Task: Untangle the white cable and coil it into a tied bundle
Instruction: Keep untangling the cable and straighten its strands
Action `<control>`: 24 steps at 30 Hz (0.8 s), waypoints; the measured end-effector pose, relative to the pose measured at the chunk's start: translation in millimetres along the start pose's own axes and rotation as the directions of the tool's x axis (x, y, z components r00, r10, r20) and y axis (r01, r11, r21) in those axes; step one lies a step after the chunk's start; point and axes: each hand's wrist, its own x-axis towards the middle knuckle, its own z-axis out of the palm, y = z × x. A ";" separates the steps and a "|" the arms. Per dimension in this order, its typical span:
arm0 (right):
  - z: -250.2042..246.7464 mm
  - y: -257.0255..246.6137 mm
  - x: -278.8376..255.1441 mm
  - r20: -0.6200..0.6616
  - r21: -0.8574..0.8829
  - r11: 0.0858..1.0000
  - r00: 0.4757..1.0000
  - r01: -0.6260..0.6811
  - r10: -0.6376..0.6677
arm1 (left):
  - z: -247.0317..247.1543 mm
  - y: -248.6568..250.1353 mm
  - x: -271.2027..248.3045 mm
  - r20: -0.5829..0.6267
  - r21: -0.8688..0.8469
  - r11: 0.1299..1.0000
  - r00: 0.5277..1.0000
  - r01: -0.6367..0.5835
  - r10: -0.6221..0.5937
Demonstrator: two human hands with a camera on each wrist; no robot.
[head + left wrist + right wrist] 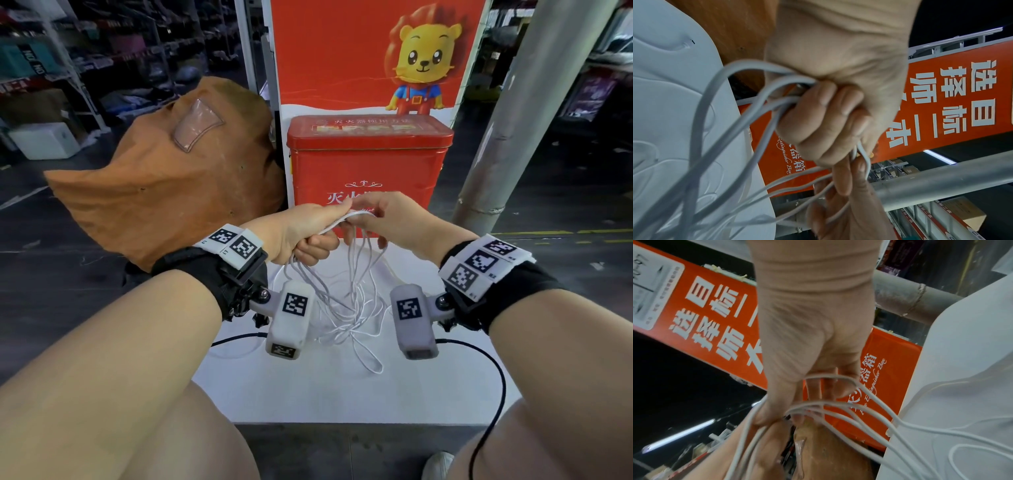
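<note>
Flat white worktop (308, 397), backed by a red metal extinguisher box (368, 164) and a brown fabric sack (164, 192). Above it hangs the thin white cable (346, 308), several long loops draping down, the lowest resting on the worktop. Left hand (301, 236): grip clamped, fingers (818, 113) curled round the gathered strands. Right hand (383, 219): thumb and fingers pinching the loop tops just beside the left. Progress, as judged: strands gathered, loops uneven and crossing; evening-out, coiling and tying remain. The cable ends and any tie are not clearly visible; the right fingertips are partly hidden.
</note>
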 end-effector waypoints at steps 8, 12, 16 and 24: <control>-8.9 0.3 -4.4 0.205 0.354 0.916 0.971 -0.189 0.121 | -4.4 0.5 -2.2 0.152 0.041 0.989 0.979 -0.140 0.133; -6.5 -0.6 0.4 0.095 0.452 0.871 0.981 -0.194 0.170 | -1.2 -1.3 2.1 0.051 0.101 0.972 0.977 -0.211 0.207; -1.8 -1.3 5.1 0.099 0.544 0.817 0.982 -0.190 0.163 | 1.3 -1.0 8.2 -0.144 0.040 0.966 0.955 -0.254 0.258; -0.9 6.1 7.9 -0.039 0.507 0.852 0.984 -0.130 0.173 | -37.7 -5.0 9.3 -0.567 -0.201 0.885 0.786 -0.420 0.245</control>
